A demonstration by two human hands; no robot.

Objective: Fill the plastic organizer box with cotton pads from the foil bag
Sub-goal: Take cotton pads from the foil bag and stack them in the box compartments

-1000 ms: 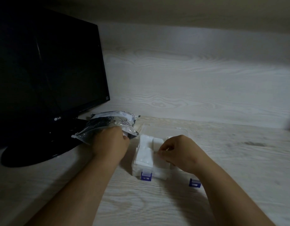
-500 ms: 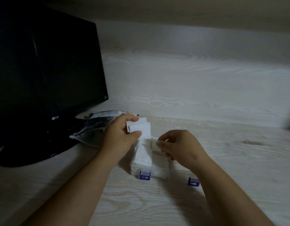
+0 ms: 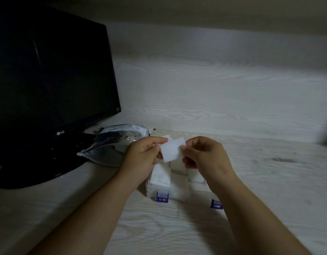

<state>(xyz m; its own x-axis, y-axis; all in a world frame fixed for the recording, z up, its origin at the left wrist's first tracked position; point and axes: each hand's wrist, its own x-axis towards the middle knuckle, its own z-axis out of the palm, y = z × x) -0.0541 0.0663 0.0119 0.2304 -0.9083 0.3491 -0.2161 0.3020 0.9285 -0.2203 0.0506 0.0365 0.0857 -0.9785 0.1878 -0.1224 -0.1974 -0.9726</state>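
cotton pads [image 3: 171,151], pinched by the left hand [image 3: 140,159] and right hand [image 3: 205,155] over the organizer box [image 3: 177,192] (partly full), could slip and miss it if the stack fans out.

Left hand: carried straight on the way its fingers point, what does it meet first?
Probably the right hand, which pinches the other edge of the cotton pad the left hand holds; depth is unclear.

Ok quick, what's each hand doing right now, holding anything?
Left hand: pinches the cotton pads above the organizer box.
Right hand: pinches the same cotton pads from the other side.
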